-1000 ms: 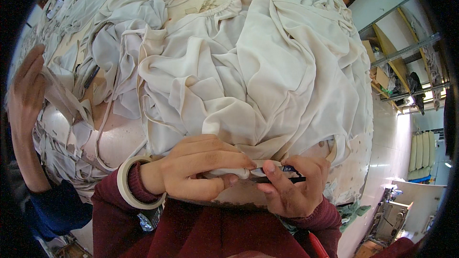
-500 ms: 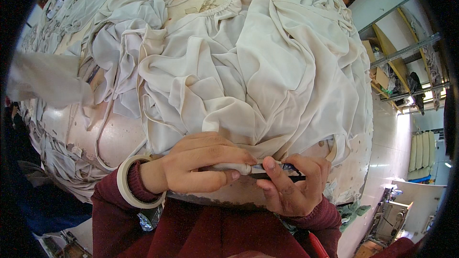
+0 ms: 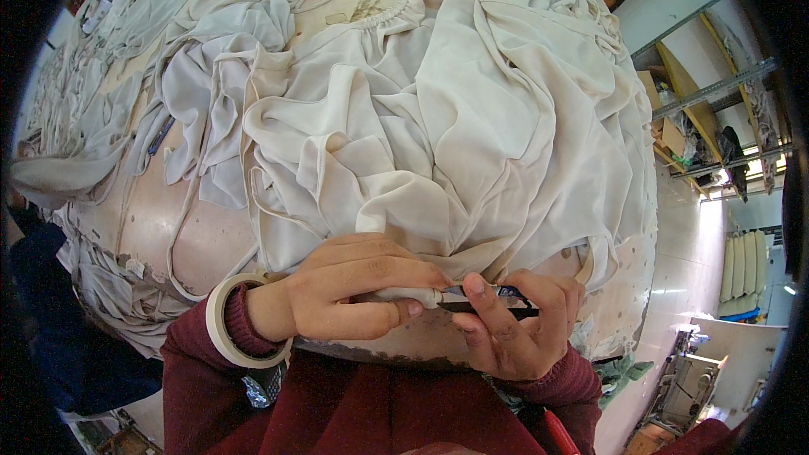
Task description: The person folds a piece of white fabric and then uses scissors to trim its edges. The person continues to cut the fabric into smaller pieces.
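Observation:
My left hand (image 3: pixel 350 286) is closed, pinching a narrow fold of cream cloth (image 3: pixel 409 294) between thumb and fingers near the table's front edge. In my right hand (image 3: pixel 527 324) are small thread snips (image 3: pixel 511 292), dark with some blue, largely covered by the fingers. Their dark tip meets the end of the pinched fold; whether the blades are apart, I cannot tell. A roll of cream tape (image 3: pixel 221 320) rings my left wrist like a bracelet. Just beyond both hands spreads a large heap of cream garments (image 3: pixel 472 135) with folds and gathered edges.
More pale garments (image 3: pixel 80 147) with long ties lie along the left side of the table (image 3: pixel 147 227). A slim blue tool (image 3: pixel 160 136) rests among them. At far left stands someone in dark blue clothing (image 3: pixel 50 320). Metal shelving (image 3: pixel 704 97) is on the right.
At far left, a pale cloth that was blurred in mid-air has come down onto the table, uncovering the slim blue tool. My hands have hardly moved.

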Tool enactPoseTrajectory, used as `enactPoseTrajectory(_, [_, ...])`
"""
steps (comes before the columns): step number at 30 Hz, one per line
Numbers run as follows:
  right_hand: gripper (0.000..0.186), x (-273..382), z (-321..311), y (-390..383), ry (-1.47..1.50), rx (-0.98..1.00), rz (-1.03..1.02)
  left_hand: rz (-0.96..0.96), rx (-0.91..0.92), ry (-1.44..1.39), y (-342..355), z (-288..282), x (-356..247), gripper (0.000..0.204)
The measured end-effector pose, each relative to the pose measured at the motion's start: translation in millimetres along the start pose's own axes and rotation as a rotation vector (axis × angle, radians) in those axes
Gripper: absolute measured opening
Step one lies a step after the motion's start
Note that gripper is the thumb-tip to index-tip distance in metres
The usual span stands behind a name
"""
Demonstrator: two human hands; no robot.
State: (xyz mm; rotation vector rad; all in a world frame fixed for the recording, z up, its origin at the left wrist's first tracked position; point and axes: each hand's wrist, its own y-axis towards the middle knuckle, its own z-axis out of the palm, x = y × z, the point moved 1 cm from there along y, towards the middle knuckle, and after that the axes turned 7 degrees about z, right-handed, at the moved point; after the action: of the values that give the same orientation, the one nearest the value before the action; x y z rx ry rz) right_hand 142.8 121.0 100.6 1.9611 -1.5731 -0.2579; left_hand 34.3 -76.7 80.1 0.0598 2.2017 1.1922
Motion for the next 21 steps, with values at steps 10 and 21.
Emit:
enactPoseTrajectory(10, [0.048, -5, 3, 2, 0.063, -0.052, -0.016, -0.109, 0.017, -0.137, -6, 9, 3, 0.031])
enactPoseTrajectory(21, [0.032, -10, 13, 13, 0.684, 0.101, 0.178, 0.121, -0.036, 0.039, -6, 15, 11, 0.02])
